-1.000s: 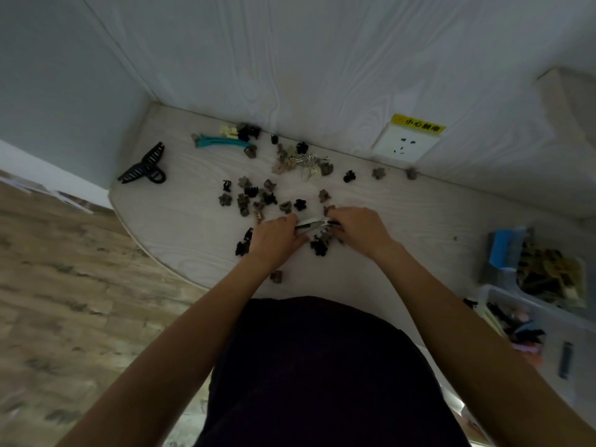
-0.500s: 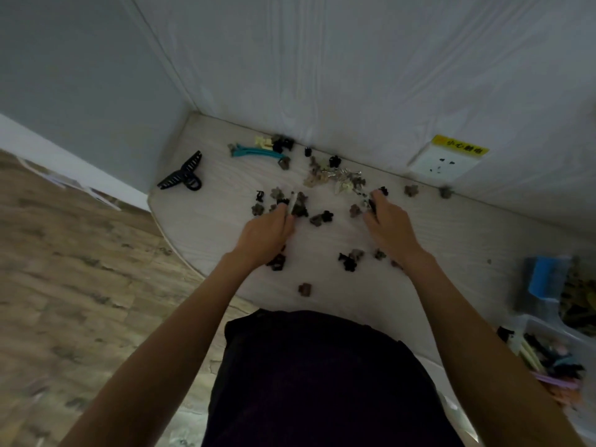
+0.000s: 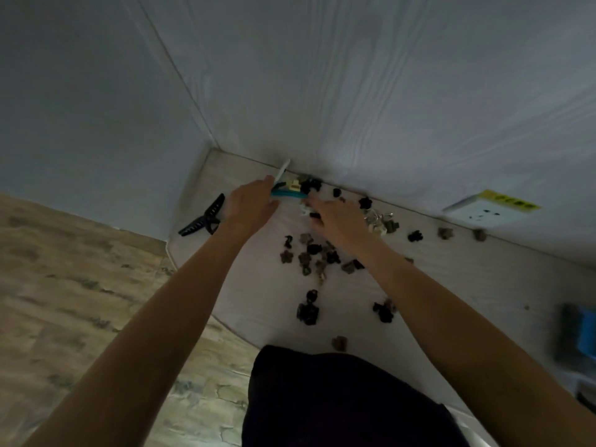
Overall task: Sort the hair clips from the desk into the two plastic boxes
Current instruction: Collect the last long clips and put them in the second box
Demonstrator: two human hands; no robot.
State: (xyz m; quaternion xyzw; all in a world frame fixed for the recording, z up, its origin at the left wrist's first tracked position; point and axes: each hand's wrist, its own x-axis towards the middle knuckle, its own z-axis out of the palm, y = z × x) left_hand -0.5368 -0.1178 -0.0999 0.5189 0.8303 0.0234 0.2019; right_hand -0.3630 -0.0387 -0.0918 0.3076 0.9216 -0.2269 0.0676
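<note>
Many small brown and black hair clips point(image 3: 312, 256) lie scattered on the pale desk point(image 3: 258, 304). My left hand point(image 3: 251, 204) is at the far corner, closed on a slim white clip point(image 3: 284, 167) that sticks up past my fingers. It touches the left end of a long teal clip point(image 3: 288, 194). My right hand point(image 3: 335, 217) lies palm down just right of it, fingertips on a small black clip point(image 3: 314, 216) and a white one; my fingers hide whether it grips them. Only a blurred blue-lidded edge of one plastic box point(image 3: 580, 333) shows at the right.
A large black claw clip point(image 3: 204, 217) lies at the desk's left edge. A wall socket with a yellow label point(image 3: 483, 209) sits on the back wall. Single clips point(image 3: 445, 233) lie along the wall. The desk's curved front edge drops to a wood floor point(image 3: 80, 301).
Both hands moved from the middle of the clip pile to the far left corner by the teal clip. The left hand carried the slim white clip along. The view tilted up and left.
</note>
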